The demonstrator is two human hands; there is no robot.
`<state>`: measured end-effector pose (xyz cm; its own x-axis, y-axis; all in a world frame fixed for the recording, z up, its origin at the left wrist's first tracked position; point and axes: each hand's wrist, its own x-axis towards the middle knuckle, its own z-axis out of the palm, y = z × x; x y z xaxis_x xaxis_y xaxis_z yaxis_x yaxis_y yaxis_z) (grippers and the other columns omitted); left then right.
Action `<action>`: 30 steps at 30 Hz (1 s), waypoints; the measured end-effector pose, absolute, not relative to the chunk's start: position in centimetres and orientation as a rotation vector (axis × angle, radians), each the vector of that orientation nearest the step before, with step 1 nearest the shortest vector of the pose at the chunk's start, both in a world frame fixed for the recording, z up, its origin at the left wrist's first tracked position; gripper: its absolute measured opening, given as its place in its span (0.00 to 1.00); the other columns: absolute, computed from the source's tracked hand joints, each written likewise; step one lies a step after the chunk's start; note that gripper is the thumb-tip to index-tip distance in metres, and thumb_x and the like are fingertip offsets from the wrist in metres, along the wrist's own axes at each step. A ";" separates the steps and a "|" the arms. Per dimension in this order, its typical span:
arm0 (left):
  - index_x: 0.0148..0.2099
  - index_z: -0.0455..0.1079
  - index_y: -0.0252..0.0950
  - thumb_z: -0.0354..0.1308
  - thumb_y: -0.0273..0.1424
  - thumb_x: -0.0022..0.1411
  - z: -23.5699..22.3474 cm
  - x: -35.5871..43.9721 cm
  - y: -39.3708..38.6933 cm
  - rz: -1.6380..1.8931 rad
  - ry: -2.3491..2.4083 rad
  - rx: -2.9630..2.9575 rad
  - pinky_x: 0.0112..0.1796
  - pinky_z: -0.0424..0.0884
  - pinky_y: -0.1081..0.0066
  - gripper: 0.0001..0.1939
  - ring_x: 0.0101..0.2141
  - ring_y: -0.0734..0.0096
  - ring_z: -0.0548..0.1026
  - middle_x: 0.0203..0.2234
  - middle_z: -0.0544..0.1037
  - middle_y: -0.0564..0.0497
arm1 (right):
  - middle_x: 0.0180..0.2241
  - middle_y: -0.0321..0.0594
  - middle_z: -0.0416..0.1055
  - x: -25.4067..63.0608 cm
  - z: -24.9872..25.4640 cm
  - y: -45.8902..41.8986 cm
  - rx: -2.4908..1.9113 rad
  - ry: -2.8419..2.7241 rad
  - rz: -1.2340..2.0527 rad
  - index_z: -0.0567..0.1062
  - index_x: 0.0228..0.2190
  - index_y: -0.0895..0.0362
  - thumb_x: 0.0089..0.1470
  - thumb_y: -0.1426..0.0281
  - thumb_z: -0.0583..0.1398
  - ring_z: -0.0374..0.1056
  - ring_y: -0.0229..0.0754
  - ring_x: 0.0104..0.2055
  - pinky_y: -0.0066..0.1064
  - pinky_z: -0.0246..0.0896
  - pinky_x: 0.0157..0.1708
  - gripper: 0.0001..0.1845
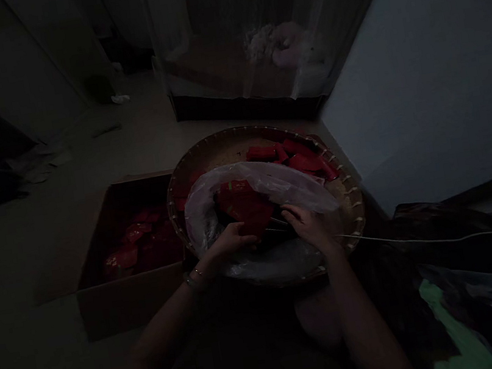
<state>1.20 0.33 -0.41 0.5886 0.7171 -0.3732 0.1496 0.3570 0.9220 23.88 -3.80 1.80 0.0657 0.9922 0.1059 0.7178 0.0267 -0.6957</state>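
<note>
In dim light, a clear plastic bag [311, 190] lies with its mouth spread wide in a round woven tray [353, 193]. A flat red packet [247, 206] shows inside the bag's opening. My left hand [235, 238] is at its lower edge, thumb and fingers curled onto it. On the right side of the opening, my right hand [304, 222] has its fingers drawn together; what they grip is too dark to make out. Thin pale lines [275, 226] run between the two hands. Loose red packets [302, 160] lie at the back right of the tray.
Left of the tray stands an open cardboard box [128, 294] with more red pieces inside. A white cord [421, 240] runs right from the tray. Dark bags and a green cloth [452, 326] lie at lower right. Behind is a netted bed [239, 74]; a pale wall [433, 76] rises at right.
</note>
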 end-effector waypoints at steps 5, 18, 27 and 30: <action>0.40 0.74 0.28 0.65 0.32 0.46 -0.3 0.8 0.0 0.290 0.783 1.331 0.24 0.61 0.78 0.18 0.23 0.77 0.69 0.25 0.76 0.53 | 0.34 0.44 0.74 20.5 3.5 -2.7 -1.559 -1.827 0.391 0.76 0.39 0.55 0.58 0.54 0.51 0.69 0.45 0.38 0.34 0.62 0.41 0.21; 0.34 0.73 0.30 0.66 0.35 0.44 0.3 0.3 0.7 0.825 0.860 1.047 0.26 0.64 0.75 0.15 0.21 0.76 0.68 0.22 0.75 0.50 | 0.29 0.38 0.73 20.9 3.6 -2.5 -1.473 -1.433 0.831 0.70 0.47 0.54 0.59 0.48 0.40 0.68 0.39 0.26 0.28 0.62 0.25 0.32; 0.50 0.66 0.36 0.63 0.43 0.49 0.1 -1.2 2.2 1.273 0.781 0.703 0.24 0.63 0.78 0.27 0.21 0.82 0.67 0.34 0.78 0.48 | 0.42 0.49 0.73 17.0 0.1 0.8 -1.836 -2.059 0.447 0.72 0.43 0.57 0.59 0.61 0.54 0.67 0.47 0.45 0.37 0.61 0.44 0.16; 0.45 0.68 0.34 0.65 0.40 0.47 -0.7 -0.6 2.4 1.298 0.867 0.740 0.22 0.61 0.78 0.24 0.19 0.82 0.67 0.28 0.77 0.50 | 0.42 0.50 0.72 15.4 -0.8 1.7 -2.022 -2.233 0.345 0.72 0.42 0.58 0.55 0.64 0.58 0.64 0.51 0.47 0.37 0.62 0.41 0.14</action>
<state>-0.63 2.38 -0.67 0.0563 0.9907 -0.1237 -0.4932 0.1353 0.8593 15.39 1.69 -0.80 -0.1075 0.9917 -0.0710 0.9669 0.0876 -0.2398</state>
